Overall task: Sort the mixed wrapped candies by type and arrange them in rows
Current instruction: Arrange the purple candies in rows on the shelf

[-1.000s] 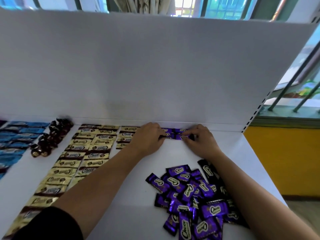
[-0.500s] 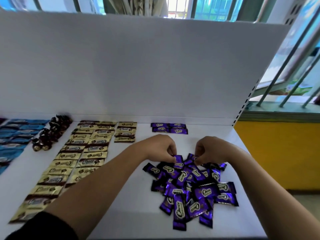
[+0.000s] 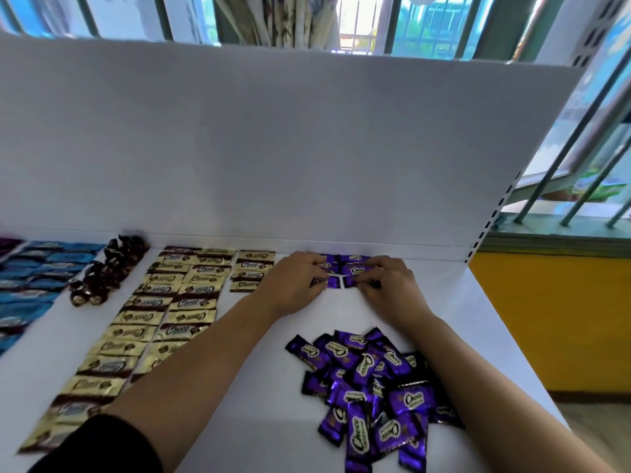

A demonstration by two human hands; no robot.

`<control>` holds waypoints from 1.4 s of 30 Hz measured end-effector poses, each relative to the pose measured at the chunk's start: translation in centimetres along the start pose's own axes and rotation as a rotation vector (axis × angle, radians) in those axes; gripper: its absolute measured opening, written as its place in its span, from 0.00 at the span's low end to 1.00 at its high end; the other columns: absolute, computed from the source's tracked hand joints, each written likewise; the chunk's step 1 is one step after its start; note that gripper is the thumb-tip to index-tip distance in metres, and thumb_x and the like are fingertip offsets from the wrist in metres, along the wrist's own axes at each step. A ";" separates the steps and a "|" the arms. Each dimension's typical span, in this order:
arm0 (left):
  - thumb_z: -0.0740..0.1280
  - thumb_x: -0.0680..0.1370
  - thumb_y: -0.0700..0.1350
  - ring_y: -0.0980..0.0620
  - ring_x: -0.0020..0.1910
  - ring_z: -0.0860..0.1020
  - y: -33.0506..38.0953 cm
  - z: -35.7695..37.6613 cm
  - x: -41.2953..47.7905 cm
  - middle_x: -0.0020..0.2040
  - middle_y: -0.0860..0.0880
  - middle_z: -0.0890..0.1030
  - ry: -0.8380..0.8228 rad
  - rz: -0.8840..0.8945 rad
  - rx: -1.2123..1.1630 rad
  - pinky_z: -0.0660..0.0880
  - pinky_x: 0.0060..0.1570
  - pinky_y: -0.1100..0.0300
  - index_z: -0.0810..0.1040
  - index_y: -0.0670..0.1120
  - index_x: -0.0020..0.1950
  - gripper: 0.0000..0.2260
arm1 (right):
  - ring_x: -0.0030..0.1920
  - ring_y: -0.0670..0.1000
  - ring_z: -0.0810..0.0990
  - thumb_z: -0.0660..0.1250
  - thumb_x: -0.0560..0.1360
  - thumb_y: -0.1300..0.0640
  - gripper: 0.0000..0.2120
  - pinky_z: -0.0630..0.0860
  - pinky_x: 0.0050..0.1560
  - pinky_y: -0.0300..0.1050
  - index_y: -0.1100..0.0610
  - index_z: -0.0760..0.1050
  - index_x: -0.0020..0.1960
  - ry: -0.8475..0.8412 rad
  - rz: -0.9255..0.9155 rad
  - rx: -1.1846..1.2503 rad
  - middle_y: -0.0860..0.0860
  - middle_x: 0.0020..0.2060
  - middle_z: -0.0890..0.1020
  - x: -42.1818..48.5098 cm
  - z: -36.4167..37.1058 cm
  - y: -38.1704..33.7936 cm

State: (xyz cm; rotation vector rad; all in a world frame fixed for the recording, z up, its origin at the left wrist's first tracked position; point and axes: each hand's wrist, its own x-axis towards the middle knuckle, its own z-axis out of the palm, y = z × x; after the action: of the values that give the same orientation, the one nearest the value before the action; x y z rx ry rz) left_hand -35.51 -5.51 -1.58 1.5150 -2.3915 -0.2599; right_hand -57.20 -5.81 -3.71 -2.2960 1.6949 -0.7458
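Two short rows of purple wrapped candies [image 3: 353, 264] lie at the far edge of the white table [image 3: 266, 387], against the back panel. My left hand [image 3: 293, 285] pinches a purple candy at the near left end of those rows. Just to the right, my right hand [image 3: 389, 288] pinches another purple candy beside it, a small gap between the two. Both hands partly hide the rows. A loose pile of purple candies [image 3: 372, 387] sits nearer me, between my forearms.
Gold candies [image 3: 170, 302] lie in three columns left of my left arm. Further left are a cluster of brown twisted candies [image 3: 102, 274] and rows of blue candies [image 3: 34, 278]. A white back panel [image 3: 273, 148] stands behind. The table ends at the right by a yellow wall [image 3: 546, 319].
Both hands were picking at the top of the purple pile half a second ago. They have moved forward to the far rows, each with a purple candy.
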 end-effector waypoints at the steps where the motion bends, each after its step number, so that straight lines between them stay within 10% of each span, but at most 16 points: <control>1: 0.64 0.80 0.47 0.49 0.66 0.71 -0.1 0.1 0.1 0.68 0.49 0.74 -0.001 0.007 -0.005 0.68 0.65 0.53 0.81 0.47 0.61 0.13 | 0.61 0.52 0.74 0.70 0.73 0.57 0.08 0.68 0.63 0.50 0.48 0.84 0.49 0.016 -0.018 0.004 0.47 0.57 0.80 0.0 0.1 0.1; 6: 0.62 0.81 0.49 0.51 0.67 0.72 -0.6 0.3 0.3 0.69 0.50 0.75 -0.045 -0.012 -0.005 0.66 0.66 0.57 0.78 0.48 0.66 0.15 | 0.58 0.49 0.79 0.68 0.76 0.57 0.09 0.64 0.58 0.32 0.52 0.84 0.53 -0.030 -0.045 0.001 0.47 0.55 0.83 0.3 0.0 0.1; 18: 0.66 0.78 0.47 0.53 0.57 0.74 0.8 -1.0 -0.7 0.58 0.50 0.77 -0.033 -0.004 -0.079 0.70 0.58 0.58 0.81 0.49 0.59 0.11 | 0.45 0.46 0.81 0.71 0.74 0.54 0.04 0.75 0.51 0.41 0.51 0.84 0.46 -0.010 -0.048 0.111 0.46 0.45 0.84 -0.5 -3.5 -0.1; 25: 0.71 0.74 0.53 0.59 0.51 0.75 5.0 -2.3 -1.9 0.56 0.56 0.78 -0.516 0.025 -0.170 0.68 0.42 0.67 0.80 0.53 0.61 0.16 | 0.32 0.44 0.78 0.73 0.66 0.37 0.18 0.72 0.38 0.38 0.52 0.84 0.39 -0.751 0.099 -0.105 0.48 0.33 0.84 -2.6 -7.7 -2.2; 42: 0.68 0.77 0.46 0.54 0.50 0.77 2.2 -2.5 -2.5 0.50 0.53 0.79 -0.253 -0.180 -0.190 0.72 0.46 0.62 0.77 0.51 0.52 0.05 | 0.38 0.42 0.78 0.69 0.75 0.60 0.03 0.73 0.47 0.42 0.53 0.81 0.45 -0.488 0.041 0.181 0.47 0.38 0.83 -1.4 -7.1 -1.7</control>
State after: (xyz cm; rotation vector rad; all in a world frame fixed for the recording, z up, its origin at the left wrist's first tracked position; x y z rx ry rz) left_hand -35.48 -2.27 1.04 1.6931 -2.3310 -0.7377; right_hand -59.67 -2.95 2.68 -2.0900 1.3840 -0.2794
